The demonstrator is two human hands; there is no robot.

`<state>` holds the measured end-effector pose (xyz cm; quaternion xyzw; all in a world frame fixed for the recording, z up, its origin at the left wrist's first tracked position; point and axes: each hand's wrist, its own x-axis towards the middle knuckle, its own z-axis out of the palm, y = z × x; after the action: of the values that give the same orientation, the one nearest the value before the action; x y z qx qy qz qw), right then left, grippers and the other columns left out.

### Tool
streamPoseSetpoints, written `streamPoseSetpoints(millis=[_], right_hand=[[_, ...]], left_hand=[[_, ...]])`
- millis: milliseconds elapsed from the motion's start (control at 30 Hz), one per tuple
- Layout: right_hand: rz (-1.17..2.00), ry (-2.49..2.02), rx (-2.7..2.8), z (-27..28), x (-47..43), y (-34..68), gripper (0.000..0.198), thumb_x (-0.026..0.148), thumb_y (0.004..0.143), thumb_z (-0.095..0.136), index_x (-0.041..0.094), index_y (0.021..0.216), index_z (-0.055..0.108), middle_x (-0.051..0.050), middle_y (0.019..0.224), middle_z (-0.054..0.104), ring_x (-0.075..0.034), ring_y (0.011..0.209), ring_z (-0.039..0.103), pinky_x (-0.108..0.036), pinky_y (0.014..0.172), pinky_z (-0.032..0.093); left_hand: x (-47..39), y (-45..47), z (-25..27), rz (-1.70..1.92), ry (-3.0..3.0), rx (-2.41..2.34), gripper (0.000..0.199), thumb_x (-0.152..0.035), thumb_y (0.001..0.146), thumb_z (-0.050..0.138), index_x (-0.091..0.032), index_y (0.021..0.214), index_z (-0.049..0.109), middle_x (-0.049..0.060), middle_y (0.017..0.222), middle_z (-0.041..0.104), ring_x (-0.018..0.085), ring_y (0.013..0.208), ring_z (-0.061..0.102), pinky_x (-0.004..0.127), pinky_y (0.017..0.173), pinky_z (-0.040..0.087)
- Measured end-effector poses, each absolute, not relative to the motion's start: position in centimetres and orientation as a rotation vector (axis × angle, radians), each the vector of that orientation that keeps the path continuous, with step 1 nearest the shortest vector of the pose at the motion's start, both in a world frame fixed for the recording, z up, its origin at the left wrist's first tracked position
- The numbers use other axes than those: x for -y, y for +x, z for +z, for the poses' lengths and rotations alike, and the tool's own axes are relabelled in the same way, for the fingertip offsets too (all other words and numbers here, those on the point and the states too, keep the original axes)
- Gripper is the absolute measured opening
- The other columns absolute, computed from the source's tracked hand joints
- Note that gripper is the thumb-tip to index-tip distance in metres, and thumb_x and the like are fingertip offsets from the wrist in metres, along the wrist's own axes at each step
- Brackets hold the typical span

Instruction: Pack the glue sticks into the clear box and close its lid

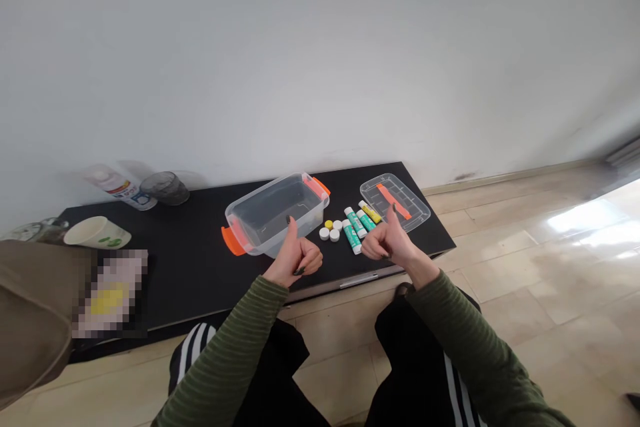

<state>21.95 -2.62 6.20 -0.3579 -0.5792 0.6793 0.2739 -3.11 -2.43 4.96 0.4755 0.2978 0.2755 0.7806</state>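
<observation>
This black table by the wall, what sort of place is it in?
An indoor room, perhaps in a home or office: the black table stands by a plain wall, on a tiled floor, with a white cup on top.

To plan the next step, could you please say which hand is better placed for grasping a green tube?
Probably the right hand, beside the green tubes; the left hand is nearer the clear box.

Left hand, right hand, both thumbs-up

Head view, facing forward and down
</observation>
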Motion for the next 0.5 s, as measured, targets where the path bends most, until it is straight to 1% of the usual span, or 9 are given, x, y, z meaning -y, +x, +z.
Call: streamPoseSetpoints(millis=[67,167,233,300,333,400,433,467,500], right_hand=[[1.828,-1.091,1.439,5.4,1.3,21.4,0.074,0.075,0.090,-0.009,0.028,0.050,0.032,0.002,0.039,0.021,-0.015,0.043,0.027,-0.030,0.049,0.031],[1.824,-1.238,1.393,4.3,-0.2,20.8,0.071,0.072,0.093,-0.005,0.027,0.051,0.032,0.003,0.036,0.021,-0.013,0.039,0.023,-0.028,0.044,0.027],[1.754,-1.357,1.444,4.0,-0.6,20.6,0.072,0.070,0.094,-0.003,0.026,0.049,0.032,0.003,0.036,0.022,-0.013,0.038,0.024,-0.027,0.043,0.027],[1.567,-1.532,1.574,3.9,-0.6,20.4,0.075,0.068,0.096,0.001,0.024,0.048,0.037,0.001,0.038,0.029,-0.013,0.041,0.034,-0.026,0.048,0.034],[1.422,-1.658,1.666,3.8,-0.4,20.4,0.076,0.067,0.098,0.006,0.022,0.048,0.043,-0.001,0.042,0.037,-0.014,0.046,0.043,-0.026,0.053,0.039],[1.055,-1.946,1.871,3.6,-0.1,20.2,0.072,0.064,0.099,0.021,0.020,0.055,0.057,-0.007,0.058,0.057,-0.019,0.065,0.060,-0.031,0.068,0.046],[0.878,-2.074,1.968,3.4,0.1,20.0,0.065,0.062,0.098,0.029,0.019,0.063,0.064,-0.009,0.070,0.065,-0.023,0.077,0.065,-0.034,0.074,0.048],[0.739,-2.175,2.054,3.2,0.2,19.8,0.058,0.061,0.096,0.036,0.020,0.072,0.069,-0.011,0.082,0.069,-0.027,0.087,0.067,-0.037,0.078,0.049],[0.647,-2.248,2.129,3.0,0.4,19.6,0.053,0.060,0.095,0.040,0.020,0.082,0.073,-0.013,0.090,0.071,-0.030,0.093,0.067,-0.039,0.081,0.049]], left_hand=[[1.5,-2.8,4.1,0.521,0.995,-0.720,0.087,-0.090,0.073,-0.007,-0.023,0.032,0.030,0.001,0.031,0.019,0.008,0.031,0.020,0.024,0.037,0.011],[0.8,-2.4,3.3,0.472,0.998,-0.786,0.087,-0.091,0.071,-0.010,-0.024,0.032,0.029,0.001,0.032,0.019,0.008,0.031,0.019,0.025,0.037,0.010],[0.5,-2.2,2.9,0.478,1.045,-0.854,0.086,-0.088,0.072,-0.015,-0.024,0.032,0.027,0.001,0.032,0.019,0.009,0.032,0.020,0.027,0.038,0.012],[0.3,-2.2,2.5,0.521,1.155,-1.009,0.087,-0.083,0.076,-0.017,-0.024,0.034,0.030,0.002,0.033,0.022,0.009,0.034,0.024,0.027,0.040,0.017],[0.3,-2.1,2.3,0.549,1.237,-1.122,0.088,-0.081,0.080,-0.014,-0.023,0.036,0.035,0.003,0.035,0.028,0.010,0.035,0.029,0.027,0.042,0.022],[0.2,-2.0,1.8,0.584,1.481,-1.380,0.083,-0.075,0.091,0.007,-0.019,0.049,0.053,0.005,0.048,0.049,0.012,0.044,0.043,0.027,0.048,0.032],[0.2,-1.9,1.6,0.583,1.635,-1.503,0.072,-0.068,0.095,0.022,-0.018,0.063,0.062,0.007,0.062,0.061,0.014,0.053,0.052,0.027,0.053,0.036],[0.3,-1.7,1.3,0.567,1.795,-1.607,0.055,-0.059,0.096,0.035,-0.018,0.080,0.068,0.008,0.082,0.069,0.016,0.064,0.059,0.028,0.058,0.040],[0.3,-1.5,1.0,0.536,1.945,-1.683,0.039,-0.049,0.095,0.044,-0.019,0.098,0.068,0.009,0.102,0.070,0.019,0.076,0.063,0.029,0.063,0.042]])
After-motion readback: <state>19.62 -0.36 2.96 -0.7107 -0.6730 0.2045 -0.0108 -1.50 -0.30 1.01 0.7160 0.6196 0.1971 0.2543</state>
